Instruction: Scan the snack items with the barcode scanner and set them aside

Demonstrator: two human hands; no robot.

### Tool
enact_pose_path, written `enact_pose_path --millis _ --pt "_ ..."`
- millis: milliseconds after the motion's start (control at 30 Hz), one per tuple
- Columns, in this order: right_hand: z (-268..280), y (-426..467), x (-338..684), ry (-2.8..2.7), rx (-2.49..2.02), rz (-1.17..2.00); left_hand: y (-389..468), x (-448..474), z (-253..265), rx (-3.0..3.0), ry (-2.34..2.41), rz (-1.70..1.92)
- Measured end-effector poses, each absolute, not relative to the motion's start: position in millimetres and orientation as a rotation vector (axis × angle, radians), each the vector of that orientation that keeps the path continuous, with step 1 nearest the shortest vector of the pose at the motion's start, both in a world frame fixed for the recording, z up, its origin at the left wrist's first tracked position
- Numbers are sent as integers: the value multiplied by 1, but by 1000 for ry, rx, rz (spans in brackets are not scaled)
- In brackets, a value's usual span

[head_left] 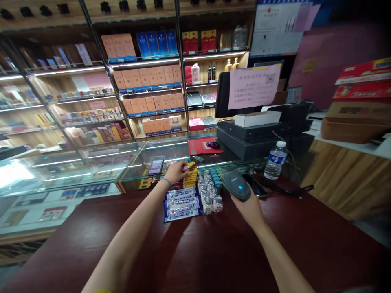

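My right hand (250, 209) is wrapped round the handle of a dark barcode scanner (235, 183) with a blue light lit on its top. My left hand (175, 173) reaches to the far end of the goods, its fingers closed at the edge of a yellow packet (192, 167). More yellow packets (191, 180) lie in an overlapping row just below it. Nearer me are several blue-and-white wrapped bars (182, 203). Beside them stand small clear jars (207, 205) with silver lids, and teal containers (216, 179) line up behind, next to the scanner.
A phone (156, 165) lies on the glass counter (128, 162); another dark phone (255, 185) lies beyond the scanner. A water bottle (275, 160) stands to the right, near a black strap (290, 189). Behind are a monitor (224, 95), a mouse (213, 144) and stacked cartons (354, 110).
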State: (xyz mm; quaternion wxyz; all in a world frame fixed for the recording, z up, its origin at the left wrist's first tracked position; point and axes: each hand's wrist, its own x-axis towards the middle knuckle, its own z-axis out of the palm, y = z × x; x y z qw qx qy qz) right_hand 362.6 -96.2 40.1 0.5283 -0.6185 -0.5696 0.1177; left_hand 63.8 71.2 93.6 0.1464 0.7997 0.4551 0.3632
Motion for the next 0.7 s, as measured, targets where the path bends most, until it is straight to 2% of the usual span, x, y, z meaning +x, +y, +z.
enact_pose_path --millis 133,300,700 --pt "34 -93 363 -1357 -1454 279 71 63 89 2381 1354 882" --pt "36 -94 360 -1359 -1458 293 70 63 87 2348 1326 857" --pt "61 -96 355 -1297 -1443 264 49 60 96 1827 989 1373"
